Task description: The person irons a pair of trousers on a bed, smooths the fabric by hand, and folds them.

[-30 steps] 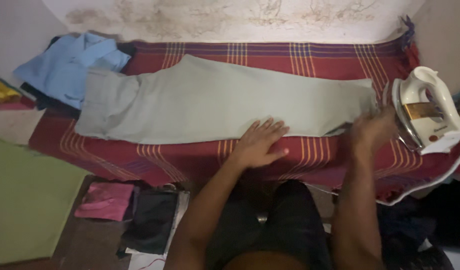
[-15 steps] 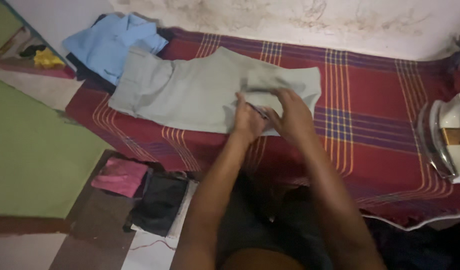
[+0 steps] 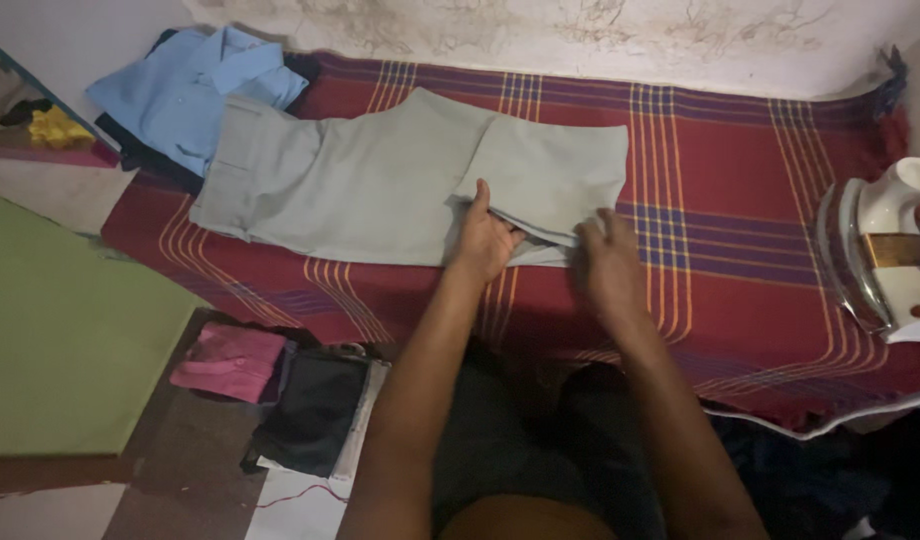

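A person looks down at a pair of pale grey trousers (image 3: 380, 185) spread on a red plaid cloth (image 3: 740, 230) that covers a low ironing surface against a stained white wall. The trousers lie along the left and middle of the cloth, waistband toward the left edge, with the leg ends folded back over themselves into a doubled panel near the middle.

The left hand (image 3: 485, 235) rests at the near edge of the folded panel, fingers together and tucked under the fold, thumb up along the fabric. The right hand (image 3: 608, 262) lies flat on the plaid cloth just beside the panel's near right corner, fingers spread and open, fingertips touching the fold's edge; it grips nothing.

A light blue shirt (image 3: 195, 85) lies crumpled at the far left corner, partly under the waistband end. A white iron (image 3: 885, 255) stands on its heel at the right edge, well apart from both hands. On the floor below the near left edge sit a folded pink cloth (image 3: 230, 362) and a dark garment (image 3: 310, 410) just beside it, next to a green mat (image 3: 60, 330).
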